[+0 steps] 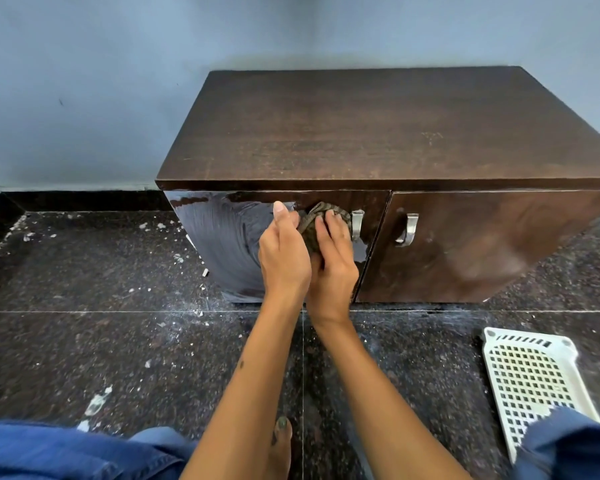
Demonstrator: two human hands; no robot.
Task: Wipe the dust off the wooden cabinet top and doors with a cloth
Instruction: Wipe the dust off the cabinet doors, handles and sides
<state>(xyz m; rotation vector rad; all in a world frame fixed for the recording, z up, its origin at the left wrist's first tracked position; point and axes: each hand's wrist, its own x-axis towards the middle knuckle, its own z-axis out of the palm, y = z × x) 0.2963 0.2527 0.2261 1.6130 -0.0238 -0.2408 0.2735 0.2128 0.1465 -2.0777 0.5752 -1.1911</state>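
Observation:
A dark wooden cabinet (378, 133) stands on the floor against a blue wall, with two front doors. The left door (222, 244) is glossy with wet wipe streaks. The right door (482, 244) looks duller. A bunched brown patterned cloth (312, 226) is pressed against the left door near its metal handle (356, 225). My right hand (333, 265) grips the cloth with curled fingers. My left hand (284, 251) holds the cloth's left side, thumb pointing up; its fingers are hidden behind the hand.
A white perforated plastic basket (530, 379) lies on the dark speckled stone floor (101, 341) at the lower right. White debris flecks are scattered on the floor to the left. My knees in blue jeans and a bare foot (281, 441) are at the bottom edge.

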